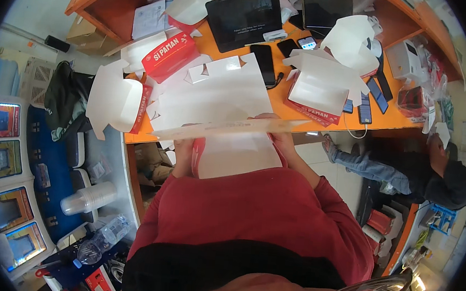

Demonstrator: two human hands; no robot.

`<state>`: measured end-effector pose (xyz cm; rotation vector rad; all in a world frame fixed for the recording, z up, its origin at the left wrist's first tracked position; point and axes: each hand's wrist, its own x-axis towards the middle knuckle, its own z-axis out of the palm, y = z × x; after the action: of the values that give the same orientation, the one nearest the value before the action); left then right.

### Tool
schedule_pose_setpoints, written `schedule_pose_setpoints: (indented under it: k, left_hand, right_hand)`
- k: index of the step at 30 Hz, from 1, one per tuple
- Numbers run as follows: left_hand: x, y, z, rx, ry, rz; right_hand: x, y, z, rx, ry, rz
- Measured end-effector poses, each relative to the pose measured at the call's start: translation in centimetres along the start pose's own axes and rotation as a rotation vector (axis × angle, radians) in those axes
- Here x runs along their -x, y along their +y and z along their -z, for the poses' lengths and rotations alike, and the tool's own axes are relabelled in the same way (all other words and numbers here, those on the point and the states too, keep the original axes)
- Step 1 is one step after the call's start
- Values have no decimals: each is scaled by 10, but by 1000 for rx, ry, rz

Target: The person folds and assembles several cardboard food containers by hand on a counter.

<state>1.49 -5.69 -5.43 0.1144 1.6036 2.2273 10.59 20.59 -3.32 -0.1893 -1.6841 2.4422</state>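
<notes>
A partly folded cardboard food box (234,159), white inside with red sides, is held in front of my body at the table's near edge. My left hand (185,148) grips its left side and my right hand (281,138) its right side; the raised far panel hides parts of the fingers. Just beyond lies a flat white cardboard blank (220,95) with cut notches. Opened red-and-white boxes stand around it: one box at the left (117,101), a red-sided box (171,56) behind it, and another box at the right (319,89).
On the orange table (285,107), a black tablet (245,22) and a dark phone (262,64) stand or lie beyond the blank. More phones (365,109) lie at the right. Plastic cups (89,197) and a bottle (102,239) are at my left. Another person (406,170) is at the right.
</notes>
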Motion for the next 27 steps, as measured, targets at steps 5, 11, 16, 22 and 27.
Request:
schedule_pose_setpoints:
  k: [5, 11, 16, 22, 27]
  left_hand:
    - [7, 49, -47, 297, -3, 161]
    - [12, 48, -45, -88, -432, -91]
    - [-5, 62, -43, -746, -501, -39]
    - [-21, 61, -58, -616, -497, -35]
    - [-36, 57, -81, -485, -528, -136]
  right_hand:
    - [12, -30, 1, -88, 59, -217]
    - [29, -2, 28, -6, -348, 13]
    - [23, -8, 20, 92, -205, -189]
    - [8, -51, 21, 413, -120, 71]
    - [9, -68, 39, 399, -46, 105]
